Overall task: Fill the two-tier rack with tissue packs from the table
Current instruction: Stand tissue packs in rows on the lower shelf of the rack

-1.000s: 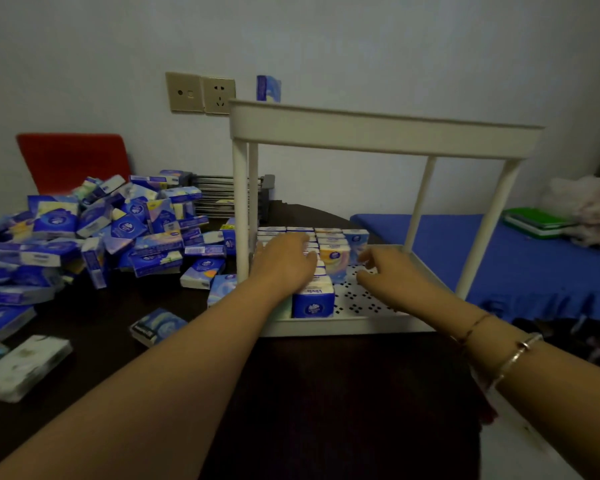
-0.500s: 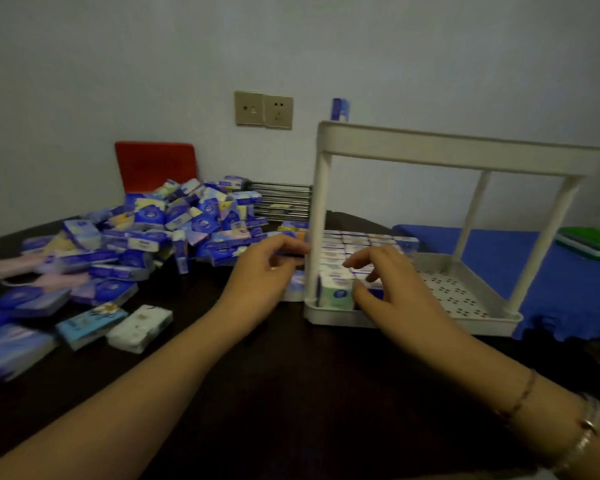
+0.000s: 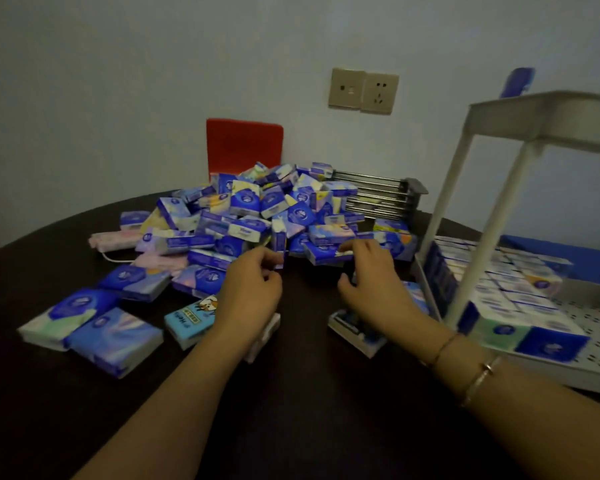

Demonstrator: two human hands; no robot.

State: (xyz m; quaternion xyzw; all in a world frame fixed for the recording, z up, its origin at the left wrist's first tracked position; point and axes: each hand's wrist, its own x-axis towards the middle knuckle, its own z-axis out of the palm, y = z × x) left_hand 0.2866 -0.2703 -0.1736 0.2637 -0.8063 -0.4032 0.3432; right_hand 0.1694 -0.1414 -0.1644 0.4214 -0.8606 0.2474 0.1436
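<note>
A big heap of blue, white and pastel tissue packs (image 3: 257, 216) lies on the dark table (image 3: 291, 393). My left hand (image 3: 253, 289) is at the heap's near edge, fingers curled, pinching the lower end of an upright blue pack (image 3: 280, 249). My right hand (image 3: 373, 282) reaches in beside it, straight fingertips touching a flat blue-and-white pack (image 3: 321, 254), thumb spread below. The white two-tier rack (image 3: 478, 244) stands at the right. Rows of packs (image 3: 506, 296) fill the left part of its lower tier. One blue pack (image 3: 516, 83) shows on the top tier.
Loose packs lie near my forearms: a light-blue one (image 3: 191, 318), two large ones (image 3: 90, 327) and one by my right wrist (image 3: 355, 334). A red chair back (image 3: 245, 147), a wall socket (image 3: 362, 90) and a metal wire rack (image 3: 378, 195) stand behind the heap.
Both hands have left the rack's lower tier and moved left to the heap. My view turned left, so the rack now sits at the right edge. My left hand has closed on a pack.
</note>
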